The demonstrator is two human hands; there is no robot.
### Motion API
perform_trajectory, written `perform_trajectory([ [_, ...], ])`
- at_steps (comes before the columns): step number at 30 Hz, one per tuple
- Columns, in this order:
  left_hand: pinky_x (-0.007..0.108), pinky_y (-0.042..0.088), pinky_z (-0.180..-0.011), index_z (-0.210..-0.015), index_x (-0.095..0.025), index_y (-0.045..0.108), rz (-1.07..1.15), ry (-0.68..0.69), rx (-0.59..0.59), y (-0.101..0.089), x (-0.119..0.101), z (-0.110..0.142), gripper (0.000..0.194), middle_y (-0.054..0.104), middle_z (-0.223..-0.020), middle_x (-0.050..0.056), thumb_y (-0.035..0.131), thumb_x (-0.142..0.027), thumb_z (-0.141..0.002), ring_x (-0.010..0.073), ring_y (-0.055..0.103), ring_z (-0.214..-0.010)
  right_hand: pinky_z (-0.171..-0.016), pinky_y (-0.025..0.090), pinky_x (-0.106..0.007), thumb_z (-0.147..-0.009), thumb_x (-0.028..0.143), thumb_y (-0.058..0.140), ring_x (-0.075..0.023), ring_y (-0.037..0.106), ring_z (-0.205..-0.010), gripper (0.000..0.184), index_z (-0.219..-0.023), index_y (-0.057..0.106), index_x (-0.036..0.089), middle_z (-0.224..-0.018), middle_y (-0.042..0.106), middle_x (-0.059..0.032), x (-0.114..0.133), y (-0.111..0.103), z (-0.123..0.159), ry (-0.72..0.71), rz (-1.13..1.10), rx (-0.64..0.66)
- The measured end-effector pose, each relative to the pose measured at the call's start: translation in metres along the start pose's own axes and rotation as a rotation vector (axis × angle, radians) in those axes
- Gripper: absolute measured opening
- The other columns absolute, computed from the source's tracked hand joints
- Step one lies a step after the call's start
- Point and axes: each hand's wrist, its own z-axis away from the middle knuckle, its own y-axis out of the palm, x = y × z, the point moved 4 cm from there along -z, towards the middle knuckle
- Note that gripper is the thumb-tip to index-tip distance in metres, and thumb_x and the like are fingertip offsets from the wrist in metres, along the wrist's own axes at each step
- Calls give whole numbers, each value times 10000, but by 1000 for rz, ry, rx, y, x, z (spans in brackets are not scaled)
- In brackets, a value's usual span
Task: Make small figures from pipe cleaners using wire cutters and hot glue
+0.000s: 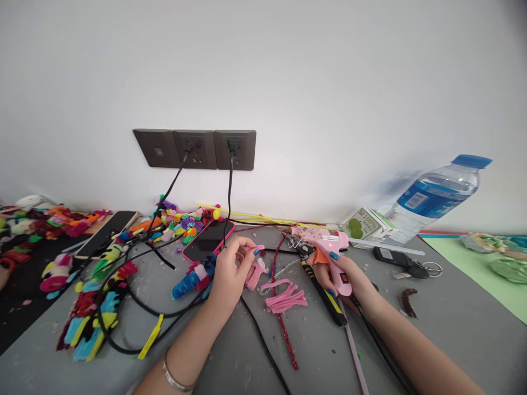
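Note:
My left hand point(231, 267) is closed in a pinch on a short pink pipe cleaner piece point(259, 247), held just above the table. Wrapped round the handle of a pink hot glue gun point(319, 237) is my right hand point(357, 277), its nozzle pointing left towards my other hand. Below my left fingertips is a small pink fuzzy bundle point(255, 274), partly hidden. Between my hands lie several cut pink pipe cleaners point(287, 299) and a red tinsel stem point(287, 340). Pliers with black and yellow handles point(329, 302) lie under the glue gun.
Black cords run from the wall sockets point(234, 150) across the grey table. Phones point(208, 241) and colourful pipe cleaner figures point(93, 312) lie left. At right are a water bottle point(436, 192), a green-and-white box point(366, 225) and a key fob point(401, 262). Someone's hand point(3, 275) shows at the left edge.

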Motion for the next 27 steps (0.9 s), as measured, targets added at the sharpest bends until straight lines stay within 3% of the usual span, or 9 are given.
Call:
perform_trajectory([
  [19, 223, 440, -612, -892, -191, 588, -19, -24, -11, -1, 1, 1, 79, 656, -881, 36, 510, -193, -885, 126, 577, -702, -486, 299, -321, -925, 627, 414, -153, 356, -425, 543, -617, 590, 216, -406, 461, -12, 3, 1, 1, 31, 26, -26],
  [24, 220, 437, -611, -896, -191, 583, -21, -23, -7, -1, 2, 1, 76, 651, -883, 35, 507, -201, -890, 123, 572, -700, -461, 280, -298, -925, 594, 446, -141, 339, -410, 449, -798, 626, 204, -400, 461, 15, 2, 2, 1, 31, -41, -34],
  [27, 223, 440, -620, -901, -191, 581, -26, -22, -9, -1, 3, 1, 80, 651, -892, 37, 502, -203, -894, 125, 574, -711, -465, 290, -300, -923, 601, 445, -144, 352, -413, 451, -805, 619, 202, -399, 463, 16, 1, 2, 1, 36, -30, -44],
])
